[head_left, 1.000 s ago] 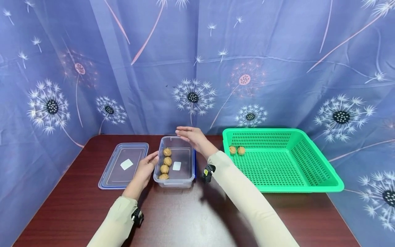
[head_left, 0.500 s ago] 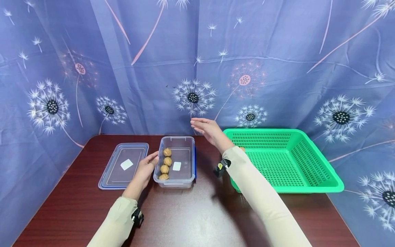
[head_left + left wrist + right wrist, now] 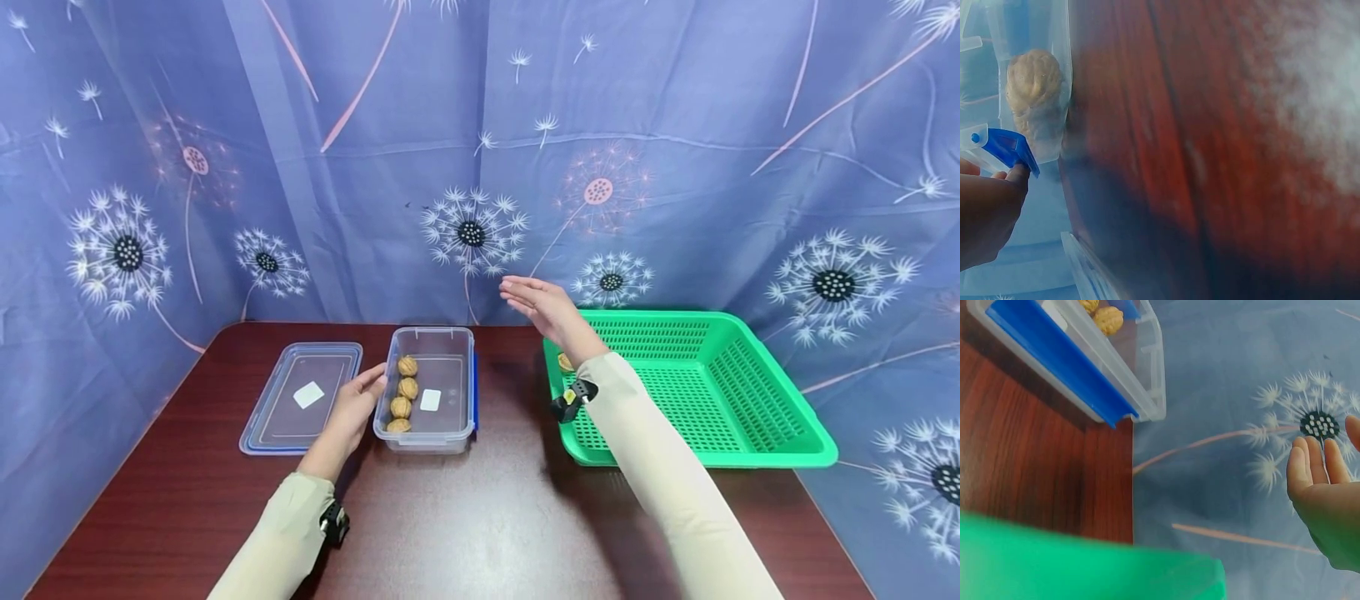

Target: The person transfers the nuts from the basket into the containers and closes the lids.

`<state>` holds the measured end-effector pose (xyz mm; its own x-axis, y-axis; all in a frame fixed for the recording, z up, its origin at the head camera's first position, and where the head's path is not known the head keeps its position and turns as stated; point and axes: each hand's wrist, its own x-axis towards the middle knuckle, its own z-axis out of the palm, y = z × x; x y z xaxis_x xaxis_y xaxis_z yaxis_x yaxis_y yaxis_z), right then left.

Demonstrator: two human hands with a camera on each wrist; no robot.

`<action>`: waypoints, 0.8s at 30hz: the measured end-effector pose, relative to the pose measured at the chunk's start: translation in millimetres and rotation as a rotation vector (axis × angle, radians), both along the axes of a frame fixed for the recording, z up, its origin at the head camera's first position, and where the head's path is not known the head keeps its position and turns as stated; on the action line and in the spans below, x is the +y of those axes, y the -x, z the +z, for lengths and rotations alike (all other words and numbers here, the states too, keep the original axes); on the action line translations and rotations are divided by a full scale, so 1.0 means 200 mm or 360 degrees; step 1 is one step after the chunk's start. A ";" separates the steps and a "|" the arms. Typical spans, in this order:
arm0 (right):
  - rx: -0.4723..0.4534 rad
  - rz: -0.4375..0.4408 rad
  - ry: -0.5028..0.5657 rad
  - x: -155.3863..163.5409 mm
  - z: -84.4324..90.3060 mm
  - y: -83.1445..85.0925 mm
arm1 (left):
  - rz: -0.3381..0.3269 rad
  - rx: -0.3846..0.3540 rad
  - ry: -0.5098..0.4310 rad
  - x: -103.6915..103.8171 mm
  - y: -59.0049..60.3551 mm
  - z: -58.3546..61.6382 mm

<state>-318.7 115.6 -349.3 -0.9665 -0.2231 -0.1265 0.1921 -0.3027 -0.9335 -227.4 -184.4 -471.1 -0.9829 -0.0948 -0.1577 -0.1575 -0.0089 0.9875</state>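
A clear plastic food container (image 3: 450, 379) stands mid-table with several walnuts (image 3: 407, 388) in a row along its left side. My left hand (image 3: 349, 417) rests against that side with extended fingers; in the left wrist view a fingertip touches the blue latch (image 3: 1007, 147). Raised over the back left corner of the green basket (image 3: 750, 408) is my right hand (image 3: 547, 310), holding nothing. Its fingers (image 3: 1316, 462) are loosely extended in the right wrist view. One walnut (image 3: 566, 362) shows in the basket's left corner, partly covered by the right wrist.
The container's lid (image 3: 281, 408), with blue edging and a white label (image 3: 308, 395), lies on the table left of the left hand. A blue flap (image 3: 1054, 356) hangs down the container's right side. Behind the brown table (image 3: 450, 517) hangs a dandelion-patterned curtain (image 3: 360, 208).
My right hand has moved right, from over the container's right rim to the basket's back left corner. Its arm now hides one of two basket walnuts. The left hand has stayed put.
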 end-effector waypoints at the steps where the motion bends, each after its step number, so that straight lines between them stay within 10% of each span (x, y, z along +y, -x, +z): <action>1: 0.0004 0.0000 -0.0008 0.02 0.00 0.00 | 0.0002 0.0000 -0.0002 0.00 0.00 0.00; 24: -0.0088 -0.0002 0.0060 0.47 -0.08 0.00 | 0.0004 0.0015 -0.0017 0.00 0.01 -0.01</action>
